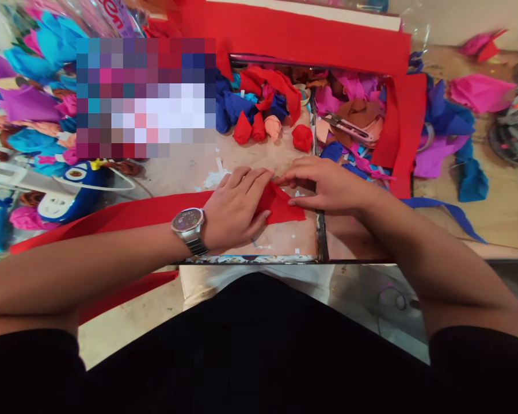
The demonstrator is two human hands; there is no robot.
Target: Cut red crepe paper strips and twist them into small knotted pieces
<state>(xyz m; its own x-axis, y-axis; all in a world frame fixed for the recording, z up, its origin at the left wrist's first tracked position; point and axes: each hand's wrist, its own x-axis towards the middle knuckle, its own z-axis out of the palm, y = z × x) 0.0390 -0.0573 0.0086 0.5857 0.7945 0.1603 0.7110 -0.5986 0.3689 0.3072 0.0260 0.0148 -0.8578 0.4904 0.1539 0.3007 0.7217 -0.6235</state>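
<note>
A long red crepe paper strip [142, 208] lies across the table in front of me, its left end running down past the table edge. My left hand [237, 207], with a watch [188, 224] on the wrist, rests flat and open on the strip near its right end. Bent over that end is my right hand [328, 184]. Its fingertips touch the upper edge of the paper, and the thumb lies lower, apart from them. Beyond the hands sit small rolled red paper roses [302, 138] and a peach one [273, 127].
A pink box cutter [349, 127] lies on coloured paper scraps to the right. Wide red crepe paper [319, 37] spans the back. A blue-and-white glue gun-like device [71, 192] and paper flowers [30, 106] crowd the left. A blue strip [453, 214] lies at right.
</note>
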